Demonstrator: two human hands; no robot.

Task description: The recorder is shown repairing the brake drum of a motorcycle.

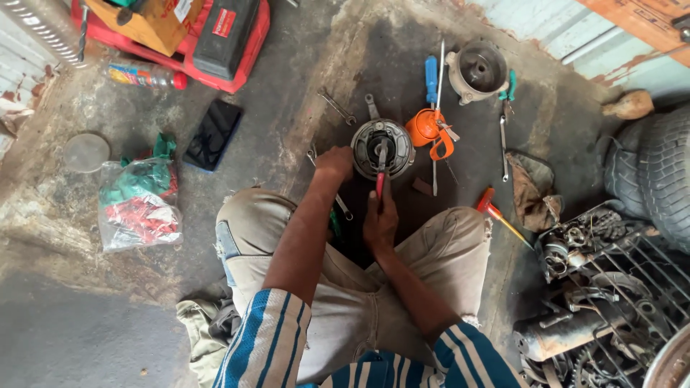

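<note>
- Right hand (379,223) closed around red-handled tool (380,179), shaft pointing far, tip at centre of round grey metal brake drum plate (382,148) on the floor.
- Left hand (335,162) curled over the near-left edge of that drum plate, gripping it; fingers partly hidden, so exact grip unclear.
- Drum plate sits on dark oily concrete floor (287,122), just far of the person's knees, centre of view.
- Person squats, beige torn trousers (345,287), blue-white striped sleeves at the near edge.
- Steel open-end spanner (336,106) lies far-left of the drum; another spanner partly under the left forearm.
- Orange plastic funnel-shaped can (429,129) just right of the drum, touching or nearly so; cannot tell.
- Blue-handled screwdriver (431,79) far of the orange can; grey cast metal hub housing (478,70) further right.
- Red-and-yellow screwdriver (499,218) on the floor right of the right knee; dirty brown rag (530,188) beside it.
- Black flat phone-like slab (213,134) left of the drum, well apart.
- Clear plastic bag of green and red cloth (139,201) at left; round grey lid (85,151) beside it.
- Red plastic toolbox tray (215,50) far left.
- Black rubber tyre (654,172) and pile of rusty engine parts (604,302) at right.
</note>
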